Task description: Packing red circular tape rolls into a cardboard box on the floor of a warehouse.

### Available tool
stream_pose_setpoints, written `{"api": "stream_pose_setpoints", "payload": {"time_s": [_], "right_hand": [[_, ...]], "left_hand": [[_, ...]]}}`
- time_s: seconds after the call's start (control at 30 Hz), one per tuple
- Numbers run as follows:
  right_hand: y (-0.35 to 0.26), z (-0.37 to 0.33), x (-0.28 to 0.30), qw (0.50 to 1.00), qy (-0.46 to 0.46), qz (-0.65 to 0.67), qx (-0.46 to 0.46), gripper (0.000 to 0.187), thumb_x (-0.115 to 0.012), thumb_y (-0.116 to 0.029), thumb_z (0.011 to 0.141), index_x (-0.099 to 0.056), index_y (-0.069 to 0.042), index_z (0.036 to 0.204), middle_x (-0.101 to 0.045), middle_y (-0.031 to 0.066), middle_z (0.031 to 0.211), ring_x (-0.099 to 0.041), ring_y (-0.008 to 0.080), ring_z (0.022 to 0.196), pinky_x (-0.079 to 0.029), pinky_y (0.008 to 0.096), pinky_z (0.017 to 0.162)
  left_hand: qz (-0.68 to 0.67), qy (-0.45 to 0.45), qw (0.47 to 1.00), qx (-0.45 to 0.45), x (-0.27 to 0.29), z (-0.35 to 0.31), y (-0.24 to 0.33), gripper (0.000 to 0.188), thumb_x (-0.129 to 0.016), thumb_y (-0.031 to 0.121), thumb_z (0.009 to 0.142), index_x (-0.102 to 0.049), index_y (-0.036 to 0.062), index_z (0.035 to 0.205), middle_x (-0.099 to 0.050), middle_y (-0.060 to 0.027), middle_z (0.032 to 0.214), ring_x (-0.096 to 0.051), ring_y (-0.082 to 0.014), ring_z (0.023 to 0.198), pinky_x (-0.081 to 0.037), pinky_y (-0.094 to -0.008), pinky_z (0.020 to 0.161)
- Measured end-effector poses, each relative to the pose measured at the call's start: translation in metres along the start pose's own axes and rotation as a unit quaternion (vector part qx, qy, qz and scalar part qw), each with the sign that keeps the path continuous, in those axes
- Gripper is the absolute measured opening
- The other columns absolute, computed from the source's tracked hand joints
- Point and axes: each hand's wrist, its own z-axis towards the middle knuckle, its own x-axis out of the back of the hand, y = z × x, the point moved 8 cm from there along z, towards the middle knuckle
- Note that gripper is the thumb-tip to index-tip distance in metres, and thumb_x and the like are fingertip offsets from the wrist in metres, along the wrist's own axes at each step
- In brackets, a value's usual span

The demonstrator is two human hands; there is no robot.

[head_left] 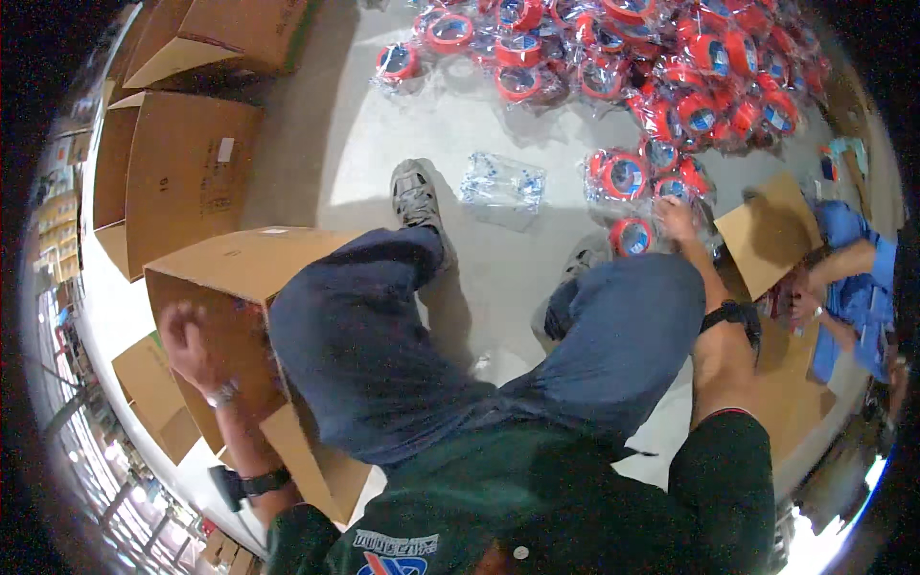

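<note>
My right hand [677,218] reaches down to a small group of red rolls of tape in clear plastic wrap, its fingers closed on the edge of one wrapped tape roll [677,189]. Another red tape roll [631,237] lies just left of that hand, close to my shoe. My left hand [187,347] is raised at the mouth of an open cardboard box [273,251] beside my left leg. Motion blurs its fingers, and I see nothing held there. Most of the box's inside is hidden.
A large heap of wrapped red tape rolls [709,57] covers the floor ahead. A flat clear plastic bag [503,185] lies between my feet and the heap. More cardboard boxes [192,163] stand at left. At right, a person in blue [853,278] works at another open carton [770,235].
</note>
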Motion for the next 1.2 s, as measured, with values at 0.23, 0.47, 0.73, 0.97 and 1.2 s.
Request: {"api": "stream_pose_setpoints", "payload": {"time_s": [0.23,0.47,0.73,0.97,1.2], "right_hand": [[-0.034,0.056,-0.054,0.991,0.069,0.11,0.032,0.019,-0.062,-0.021,0.082,-0.063,-0.005,0.092,-0.057,-0.0021,0.077,-0.051,0.0103,0.069,-0.041,0.0261,0.064],[-0.051,0.077,-0.111,0.991,-0.012,-0.059,0.118,0.022,-0.059,-0.02,0.084,-0.065,0.0,0.091,-0.064,0.0028,0.083,-0.055,0.0108,0.079,-0.044,0.0262,0.074],[0.005,0.007,-0.121,0.996,-0.04,0.076,0.002,0.016,-0.058,-0.019,0.086,-0.062,-0.004,0.085,-0.059,-0.0013,0.08,-0.05,0.0073,0.075,-0.04,0.0233,0.071],[-0.19,-0.086,-0.158,0.983,-0.085,0.084,0.138,0.016,-0.057,-0.018,0.086,-0.062,-0.003,0.088,-0.058,-0.0011,0.081,-0.051,0.0066,0.075,-0.041,0.0236,0.069],[-0.348,-0.215,-0.18,0.956,-0.147,0.059,0.246,0.014,-0.055,-0.011,0.087,-0.062,0.0,0.092,-0.06,0.0063,0.1,-0.054,0.0098,0.089,-0.042,0.0246,0.081]], "left_hand": [[0.021,-0.576,0.816,-0.052,-0.39,-0.023,0.148,0.051,-0.058,0.011,0.084,-0.041,0.0037,0.132,-0.051,-0.0119,0.126,-0.049,-0.0214,0.114,-0.042,-0.0359,0.095],[0.013,-0.56,0.828,0.027,-0.652,-0.194,0.016,0.091,-0.073,0.045,0.062,-0.038,-0.0023,0.131,-0.046,-0.0245,0.128,-0.046,-0.0343,0.119,-0.037,-0.038,0.1],[-0.021,-0.564,0.774,0.286,-0.629,-0.289,-0.012,0.079,-0.081,0.046,0.056,-0.056,-0.0055,0.111,-0.066,-0.0168,0.084,-0.065,-0.0289,0.081,-0.051,-0.0362,0.075],[-0.06,-0.356,0.932,0.013,-0.535,-0.193,0.086,0.063,-0.077,0.041,0.063,-0.057,-0.0068,0.098,-0.064,-0.0167,0.086,-0.062,-0.0212,0.077,-0.05,-0.0327,0.07],[-0.364,-0.303,0.867,0.154,-0.403,-0.174,0.198,0.064,-0.073,0.032,0.071,-0.046,-0.0058,0.115,-0.06,-0.0166,0.098,-0.06,-0.0207,0.087,-0.049,-0.0324,0.075]]}}
